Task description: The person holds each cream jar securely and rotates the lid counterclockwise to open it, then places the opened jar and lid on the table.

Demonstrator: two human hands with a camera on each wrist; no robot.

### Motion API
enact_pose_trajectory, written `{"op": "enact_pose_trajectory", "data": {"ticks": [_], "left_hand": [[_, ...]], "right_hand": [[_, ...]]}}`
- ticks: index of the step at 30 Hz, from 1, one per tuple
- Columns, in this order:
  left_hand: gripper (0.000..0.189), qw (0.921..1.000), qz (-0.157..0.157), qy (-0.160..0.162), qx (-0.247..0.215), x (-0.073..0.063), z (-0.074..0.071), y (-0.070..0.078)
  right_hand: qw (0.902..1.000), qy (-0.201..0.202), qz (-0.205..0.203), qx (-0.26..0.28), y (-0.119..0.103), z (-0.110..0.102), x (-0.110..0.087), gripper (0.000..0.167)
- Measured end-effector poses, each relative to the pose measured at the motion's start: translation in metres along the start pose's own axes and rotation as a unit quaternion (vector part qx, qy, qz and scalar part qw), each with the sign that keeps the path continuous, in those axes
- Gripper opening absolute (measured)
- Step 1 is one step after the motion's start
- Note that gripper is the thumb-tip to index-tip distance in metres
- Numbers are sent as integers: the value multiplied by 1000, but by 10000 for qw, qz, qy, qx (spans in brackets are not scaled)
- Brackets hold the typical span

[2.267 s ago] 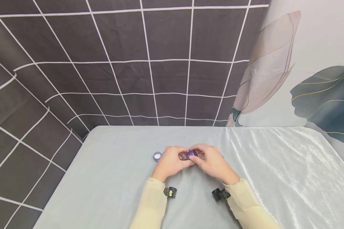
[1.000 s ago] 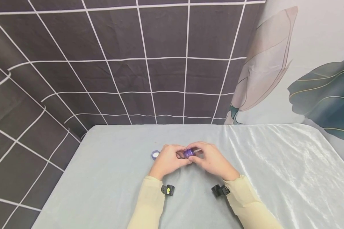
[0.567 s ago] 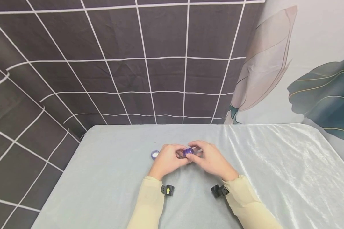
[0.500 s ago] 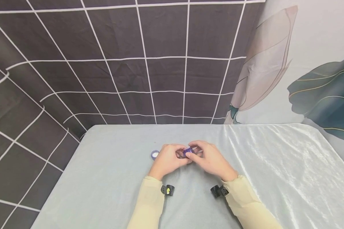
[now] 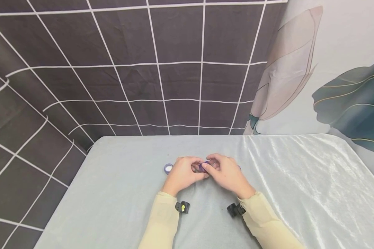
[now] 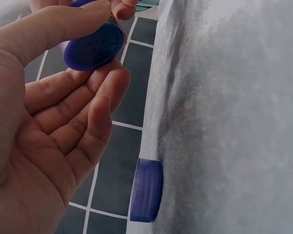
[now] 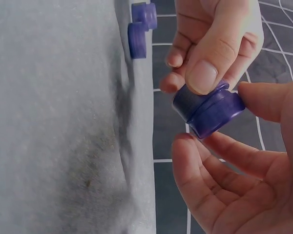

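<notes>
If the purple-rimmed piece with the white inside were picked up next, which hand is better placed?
Probably the left hand: the purple-rimmed piece lies beside it, while the right hand is farther off. Both hold the purple item, so the right would likely keep that alone.

Between left hand (image 5: 185, 175) and right hand (image 5: 228, 174), above the table (image 5: 118, 200) — a small container (image 7: 209, 111). On the table just left of the left hand, a cap (image 5: 168, 168); from the right wrist, two container pieces (image 7: 137, 40) there, side by side, contact unclear. Inside both wrists, wrist cameras (image 5: 185, 207). Behind the table and along its left — a grid cloth (image 5: 123, 83); behind right, a leaf-print cloth (image 5: 346, 45).
</notes>
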State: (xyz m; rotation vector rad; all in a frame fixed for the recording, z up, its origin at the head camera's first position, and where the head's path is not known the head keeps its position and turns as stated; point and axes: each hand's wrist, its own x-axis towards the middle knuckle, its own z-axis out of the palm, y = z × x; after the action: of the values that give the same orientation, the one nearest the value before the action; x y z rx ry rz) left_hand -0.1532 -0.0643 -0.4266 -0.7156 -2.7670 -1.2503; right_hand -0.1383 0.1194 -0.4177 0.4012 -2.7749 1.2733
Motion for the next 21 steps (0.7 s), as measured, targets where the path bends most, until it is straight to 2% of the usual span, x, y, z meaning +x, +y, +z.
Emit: {"op": "enact_pose_trajectory", "data": {"ticks": [7, 21], "left_hand": [[29, 10000, -44, -6, -2, 0, 1, -1], [29, 9996, 23, -67, -272, 0, 1, -4]], "right_hand": [[9998, -119, -48, 131, 0, 0, 0, 30], [9991, -209, -286, 237, 3, -2, 1, 27]]}}
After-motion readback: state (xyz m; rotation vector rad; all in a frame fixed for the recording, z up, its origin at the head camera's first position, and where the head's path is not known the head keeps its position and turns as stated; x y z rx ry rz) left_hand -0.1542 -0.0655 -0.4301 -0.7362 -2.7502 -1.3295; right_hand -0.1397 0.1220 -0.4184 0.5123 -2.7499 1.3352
